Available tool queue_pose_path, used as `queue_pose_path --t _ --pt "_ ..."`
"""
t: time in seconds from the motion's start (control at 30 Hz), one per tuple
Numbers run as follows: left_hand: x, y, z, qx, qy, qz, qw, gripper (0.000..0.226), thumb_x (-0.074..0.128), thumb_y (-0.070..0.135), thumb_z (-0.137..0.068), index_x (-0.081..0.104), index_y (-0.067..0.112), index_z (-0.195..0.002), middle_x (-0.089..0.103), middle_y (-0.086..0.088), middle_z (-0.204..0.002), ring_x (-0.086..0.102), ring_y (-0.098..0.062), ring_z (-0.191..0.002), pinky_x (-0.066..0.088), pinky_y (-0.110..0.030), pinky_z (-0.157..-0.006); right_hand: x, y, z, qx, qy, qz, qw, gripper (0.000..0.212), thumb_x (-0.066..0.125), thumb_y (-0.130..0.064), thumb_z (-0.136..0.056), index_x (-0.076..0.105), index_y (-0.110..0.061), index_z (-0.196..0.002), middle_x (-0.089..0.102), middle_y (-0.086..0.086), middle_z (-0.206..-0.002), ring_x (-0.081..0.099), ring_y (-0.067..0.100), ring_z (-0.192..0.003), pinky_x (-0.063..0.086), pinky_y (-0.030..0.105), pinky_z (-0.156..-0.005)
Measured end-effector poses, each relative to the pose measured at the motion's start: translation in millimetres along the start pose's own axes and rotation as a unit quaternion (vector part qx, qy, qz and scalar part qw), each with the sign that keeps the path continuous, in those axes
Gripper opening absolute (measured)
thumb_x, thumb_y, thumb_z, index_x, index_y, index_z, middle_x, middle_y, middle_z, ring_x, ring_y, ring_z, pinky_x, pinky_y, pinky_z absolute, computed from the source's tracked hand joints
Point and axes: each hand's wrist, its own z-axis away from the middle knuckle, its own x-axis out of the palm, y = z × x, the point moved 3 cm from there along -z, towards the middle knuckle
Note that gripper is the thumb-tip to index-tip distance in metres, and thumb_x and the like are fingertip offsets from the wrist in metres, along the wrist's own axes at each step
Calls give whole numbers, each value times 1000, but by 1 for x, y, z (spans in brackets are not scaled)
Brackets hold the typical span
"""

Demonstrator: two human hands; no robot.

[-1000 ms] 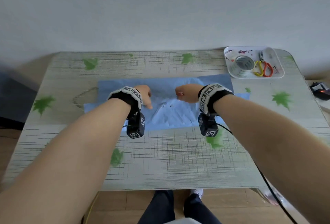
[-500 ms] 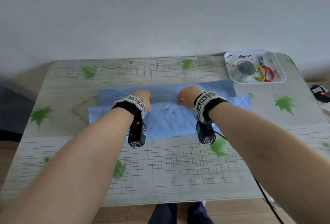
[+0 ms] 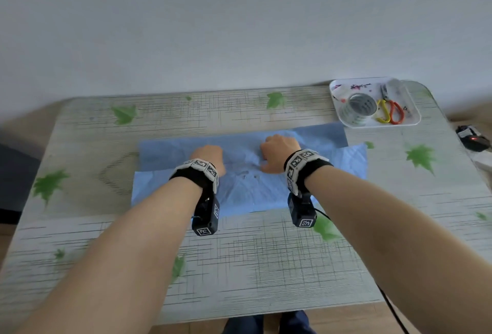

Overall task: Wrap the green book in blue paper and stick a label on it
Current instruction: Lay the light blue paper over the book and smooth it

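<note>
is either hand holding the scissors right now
No, the scissors lie in the tray at far right, while the left hand and the right hand rest on the blue paper.

left grip [image 3: 210, 156] knuckles up, fingers hidden | right grip [image 3: 279, 156] fingers curled | arms outstretched

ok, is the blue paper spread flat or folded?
Folded. The blue paper shows two offset layers, a darker far band and a lighter near one, under the left hand and right hand.
</note>
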Motion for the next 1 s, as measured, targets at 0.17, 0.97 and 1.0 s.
queue_pose_path --t 0.17,0.97,1.0 --pt "2 3 31 16 62 -38 997 25 54 9 -84 56 10 -109 50 -13 -116 52 -33 -109 47 -40 -84 3 -18 29 12 12 -32 999 32 50 -43 -87 61 -16 -100 51 3 -104 51 22 -100 44 32 -71" --pt "51 30 101 52 54 94 993 29 50 4 -84 56 9 -112 59 -12 -117 57 -29 -105 47 -35 -85 45 -52 103 69 19 -158 985 33 57 -9 -82 59 -17 -114 60 7 -119 58 27 -108 51 40 -90" --pt "54 29 100 47 50 92 993 29 50 5 -85 55 9 -113 59 -12 -119 57 -29 -107 47 -35 -86 44 -49 103 74 26 -160 984 33 57 -8 -82 59 -16 -114 60 7 -119 58 28 -108 51 40 -89"
